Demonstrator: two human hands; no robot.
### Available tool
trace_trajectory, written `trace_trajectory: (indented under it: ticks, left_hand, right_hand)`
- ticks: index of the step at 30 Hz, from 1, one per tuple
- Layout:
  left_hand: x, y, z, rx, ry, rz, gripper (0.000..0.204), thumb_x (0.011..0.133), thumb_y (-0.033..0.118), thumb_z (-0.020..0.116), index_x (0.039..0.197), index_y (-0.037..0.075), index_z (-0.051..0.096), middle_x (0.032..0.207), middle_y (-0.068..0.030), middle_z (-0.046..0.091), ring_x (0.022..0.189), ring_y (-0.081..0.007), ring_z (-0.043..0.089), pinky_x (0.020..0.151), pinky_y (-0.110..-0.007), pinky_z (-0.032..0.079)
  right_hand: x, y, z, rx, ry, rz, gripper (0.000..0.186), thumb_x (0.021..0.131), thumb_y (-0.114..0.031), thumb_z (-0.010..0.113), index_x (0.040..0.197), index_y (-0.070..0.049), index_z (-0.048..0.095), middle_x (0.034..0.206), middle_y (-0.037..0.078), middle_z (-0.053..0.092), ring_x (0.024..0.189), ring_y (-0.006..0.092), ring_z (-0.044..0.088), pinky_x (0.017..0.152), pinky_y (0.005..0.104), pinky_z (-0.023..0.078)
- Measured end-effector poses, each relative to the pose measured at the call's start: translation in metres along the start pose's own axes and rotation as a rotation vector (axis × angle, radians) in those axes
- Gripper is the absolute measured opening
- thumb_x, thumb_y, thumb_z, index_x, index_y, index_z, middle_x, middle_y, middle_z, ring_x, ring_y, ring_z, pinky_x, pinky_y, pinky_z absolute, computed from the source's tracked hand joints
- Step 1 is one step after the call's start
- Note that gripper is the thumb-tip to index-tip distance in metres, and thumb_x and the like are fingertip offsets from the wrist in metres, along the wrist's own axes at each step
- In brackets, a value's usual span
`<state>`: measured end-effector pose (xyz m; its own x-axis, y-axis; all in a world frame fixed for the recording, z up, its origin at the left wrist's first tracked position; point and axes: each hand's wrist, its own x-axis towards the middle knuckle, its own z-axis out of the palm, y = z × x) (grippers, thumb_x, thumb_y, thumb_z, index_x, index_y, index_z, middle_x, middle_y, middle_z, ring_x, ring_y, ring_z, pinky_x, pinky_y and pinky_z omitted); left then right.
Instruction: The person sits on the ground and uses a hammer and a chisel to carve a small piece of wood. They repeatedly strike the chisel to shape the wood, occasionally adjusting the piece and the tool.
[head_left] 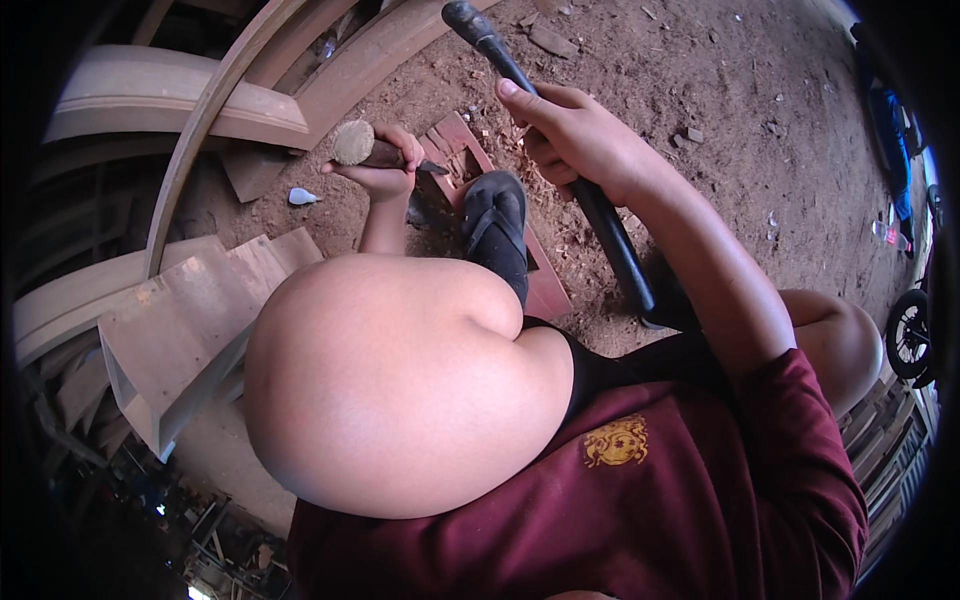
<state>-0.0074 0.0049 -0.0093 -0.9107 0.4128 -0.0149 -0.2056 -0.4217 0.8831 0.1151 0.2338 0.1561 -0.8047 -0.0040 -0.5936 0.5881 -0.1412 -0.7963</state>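
Note:
My left hand [390,172] grips a chisel [384,154] by its round wooden handle, whose pale butt end faces up. The chisel's dark blade points right, its tip over or against a reddish wooden piece [545,290] with recesses cut in it; contact is hard to tell. In my right hand [580,140] is a long black club-like bar [615,250], raised and slanting, with its thicker end at the top. A foot in a dark flip-flop [495,205] rests on the wooden piece, partly covering it. My bent knee fills the middle foreground.
Curved wooden frames [190,110] are stacked at the left, with a box-like wooden part [190,310] below. A small white bottle [302,197] lies on the dirt floor [680,70], near scattered chips. A wheel [908,335] and a clear bottle [890,236] are at the far right.

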Motion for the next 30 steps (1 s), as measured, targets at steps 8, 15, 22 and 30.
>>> trace_trajectory:
  ticks: [8,15,22,30]
  left_hand:
    - [-0.006,-0.002,0.004,-0.018,-0.15,-0.02,0.1,0.068,0.102,0.014,0.066,0.007,0.045,0.053,-0.0055,0.043,0.041,-0.0156,0.037,0.041,-0.028,0.029]
    - [-0.005,-0.003,0.005,0.044,-0.183,-0.042,0.074,0.088,0.074,0.027,0.069,0.006,0.048,0.053,-0.007,0.044,0.043,-0.0154,0.038,0.039,-0.028,0.028]
    - [-0.011,-0.011,0.015,0.111,-0.096,-0.014,0.058,0.089,0.059,0.037,0.07,0.005,0.052,0.054,-0.0081,0.047,0.041,-0.0163,0.04,0.038,-0.027,0.028]
    - [-0.002,-0.057,-0.009,-0.326,-0.071,0.206,0.049,0.093,0.052,0.052,0.084,0.004,0.056,0.063,-0.008,0.054,0.047,-0.0179,0.049,0.047,-0.031,0.044]
  right_hand:
    - [-0.006,-0.003,0.002,-0.098,0.004,-0.034,0.053,0.099,-0.061,0.05,0.093,-0.008,0.051,0.056,-0.009,0.031,0.043,0.0014,0.03,0.039,0.023,0.031]
    - [-0.022,-0.023,0.012,-0.235,-0.003,-0.174,0.048,0.106,-0.05,0.041,0.095,-0.005,0.053,0.058,-0.005,0.039,0.045,0.0056,0.038,0.041,0.0249,0.036]
    - [-0.045,-0.048,0.028,-0.373,0.158,-0.854,0.043,0.103,-0.04,0.05,0.093,0.001,0.058,0.065,0.012,0.056,0.06,0.0282,0.059,0.057,0.0407,0.047]
    - [-0.032,-0.038,0.049,-1.078,-0.133,-0.337,0.042,0.102,-0.039,0.049,0.109,0.0,0.061,0.079,0.019,0.07,0.077,0.0393,0.071,0.071,0.0486,0.057]
